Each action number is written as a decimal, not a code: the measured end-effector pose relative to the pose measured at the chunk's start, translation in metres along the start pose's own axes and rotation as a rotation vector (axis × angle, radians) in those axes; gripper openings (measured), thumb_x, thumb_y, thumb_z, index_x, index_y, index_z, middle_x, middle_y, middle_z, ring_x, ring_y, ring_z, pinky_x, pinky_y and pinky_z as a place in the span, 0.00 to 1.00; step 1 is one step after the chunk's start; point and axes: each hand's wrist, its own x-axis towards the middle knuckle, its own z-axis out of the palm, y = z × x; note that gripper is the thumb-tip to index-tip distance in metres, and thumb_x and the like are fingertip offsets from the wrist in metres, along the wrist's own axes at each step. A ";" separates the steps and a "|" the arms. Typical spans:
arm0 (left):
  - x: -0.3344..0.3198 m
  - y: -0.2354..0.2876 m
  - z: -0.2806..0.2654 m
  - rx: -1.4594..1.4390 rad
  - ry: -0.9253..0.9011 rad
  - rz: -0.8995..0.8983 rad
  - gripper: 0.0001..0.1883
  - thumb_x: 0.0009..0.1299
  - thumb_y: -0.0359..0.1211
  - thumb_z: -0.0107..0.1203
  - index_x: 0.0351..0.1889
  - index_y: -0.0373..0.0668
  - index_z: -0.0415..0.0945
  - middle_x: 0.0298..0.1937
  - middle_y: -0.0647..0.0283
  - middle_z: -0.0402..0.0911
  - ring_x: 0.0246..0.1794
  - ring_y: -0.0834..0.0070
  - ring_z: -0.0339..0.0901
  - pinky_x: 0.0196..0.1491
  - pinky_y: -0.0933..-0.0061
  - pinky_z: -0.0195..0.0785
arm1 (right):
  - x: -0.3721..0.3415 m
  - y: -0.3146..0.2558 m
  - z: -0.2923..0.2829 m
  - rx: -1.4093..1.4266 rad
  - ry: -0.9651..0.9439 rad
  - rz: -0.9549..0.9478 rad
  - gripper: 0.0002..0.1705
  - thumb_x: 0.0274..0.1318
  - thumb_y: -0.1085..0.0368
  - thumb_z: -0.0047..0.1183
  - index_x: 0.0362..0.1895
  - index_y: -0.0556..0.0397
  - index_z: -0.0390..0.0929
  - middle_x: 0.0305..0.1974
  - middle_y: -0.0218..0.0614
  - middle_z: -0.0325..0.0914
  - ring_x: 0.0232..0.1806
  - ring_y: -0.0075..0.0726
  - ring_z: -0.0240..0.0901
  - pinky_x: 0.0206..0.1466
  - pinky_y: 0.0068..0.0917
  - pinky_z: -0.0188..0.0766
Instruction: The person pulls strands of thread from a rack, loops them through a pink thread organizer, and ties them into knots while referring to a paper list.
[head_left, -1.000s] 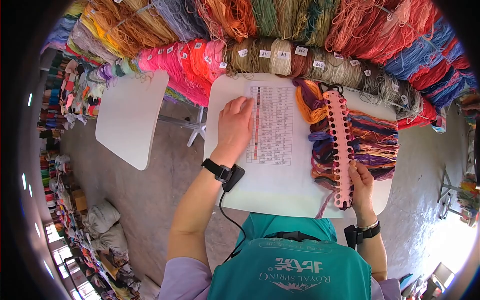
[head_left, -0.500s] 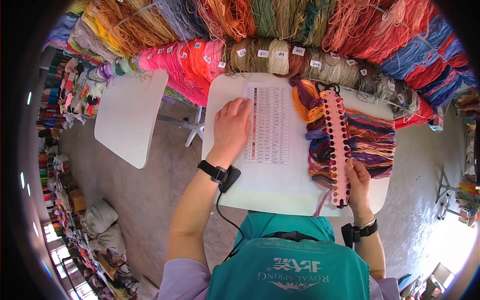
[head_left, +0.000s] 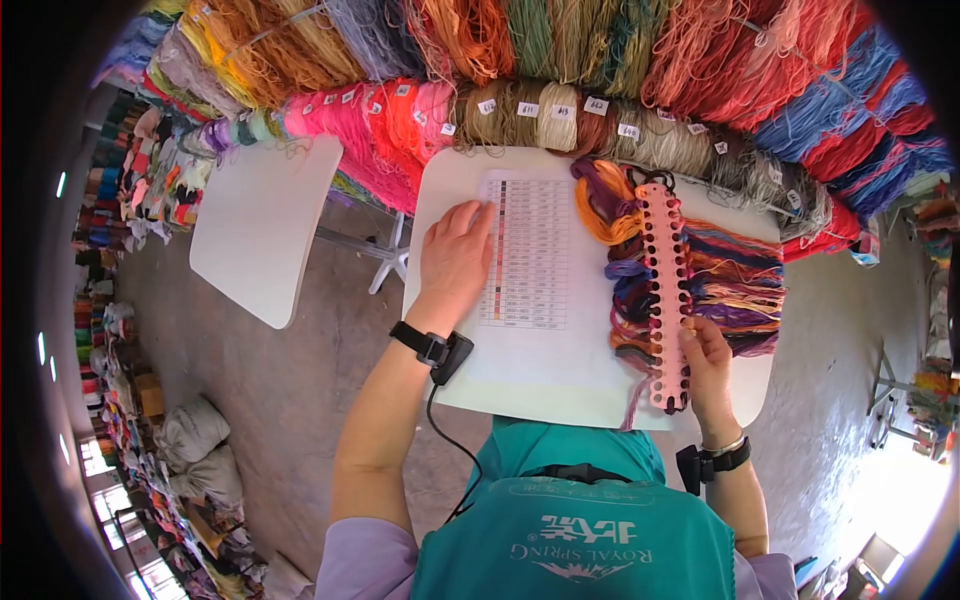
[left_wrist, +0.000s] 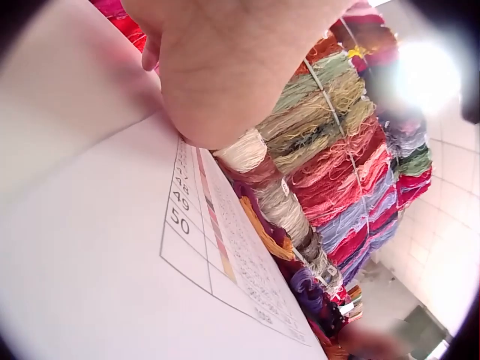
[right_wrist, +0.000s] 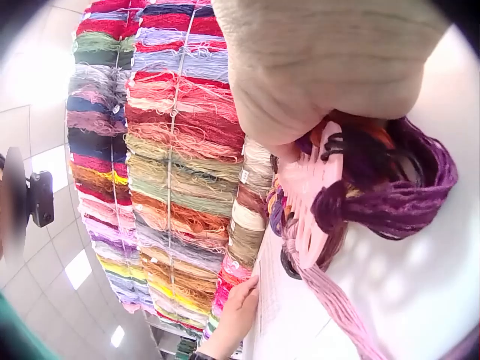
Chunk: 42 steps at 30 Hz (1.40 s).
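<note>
A printed chart (head_left: 540, 290) with rows of numbers and a strip of coloured squares lies on the white tabletop (head_left: 600, 390). My left hand (head_left: 456, 258) rests on its left edge, fingers relaxed and pointing up the page; in the left wrist view the palm (left_wrist: 225, 75) hides the upper rows. To the right lies a pink thread organizer (head_left: 668, 300), a long strip with holes down both edges and embroidery floss (head_left: 735, 285) in purple, orange, blue and dark tones knotted through. My right hand (head_left: 708, 368) pinches the organizer's lower right edge between thumb and curled fingers.
Labelled skeins of thread (head_left: 560, 110) hang in a dense row along the table's far edge. A second white table (head_left: 262, 235) stands to the left. Sacks (head_left: 200, 440) sit on the floor at lower left. A cable (head_left: 455, 430) runs from the left wrist camera.
The head view has shifted slightly, so the table, chart and organizer appear a little further left. Both hands keep their places on the chart and the organizer.
</note>
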 end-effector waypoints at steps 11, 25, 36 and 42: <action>-0.001 -0.016 -0.011 0.012 -0.143 0.041 0.26 0.69 0.33 0.54 0.66 0.46 0.69 0.63 0.59 0.71 0.65 0.59 0.68 0.62 0.54 0.63 | 0.004 -0.042 0.017 -0.834 -0.126 -0.382 0.11 0.61 0.61 0.56 0.31 0.56 0.77 0.23 0.49 0.78 0.25 0.57 0.75 0.27 0.42 0.70; 0.025 -0.091 -0.037 -0.097 -0.265 0.580 0.32 0.68 0.44 0.59 0.69 0.44 0.66 0.61 0.59 0.70 0.63 0.61 0.67 0.60 0.56 0.65 | 0.035 -0.360 0.252 -0.335 -0.084 -0.756 0.10 0.62 0.66 0.57 0.41 0.62 0.81 0.31 0.29 0.80 0.33 0.18 0.76 0.37 0.20 0.73; 0.022 -0.110 -0.028 -0.260 -0.067 0.663 0.31 0.67 0.45 0.60 0.66 0.42 0.68 0.58 0.60 0.71 0.61 0.62 0.68 0.61 0.58 0.63 | 0.131 -0.505 0.307 0.045 0.443 -1.135 0.10 0.59 0.64 0.59 0.40 0.59 0.84 0.28 0.32 0.83 0.25 0.24 0.79 0.30 0.21 0.72; 0.022 -0.112 -0.028 -0.268 -0.059 0.660 0.31 0.68 0.44 0.59 0.67 0.41 0.67 0.58 0.59 0.71 0.61 0.63 0.68 0.62 0.58 0.62 | 0.155 -0.543 0.305 0.208 0.634 -1.112 0.12 0.55 0.63 0.63 0.40 0.57 0.85 0.28 0.33 0.83 0.24 0.25 0.79 0.29 0.26 0.74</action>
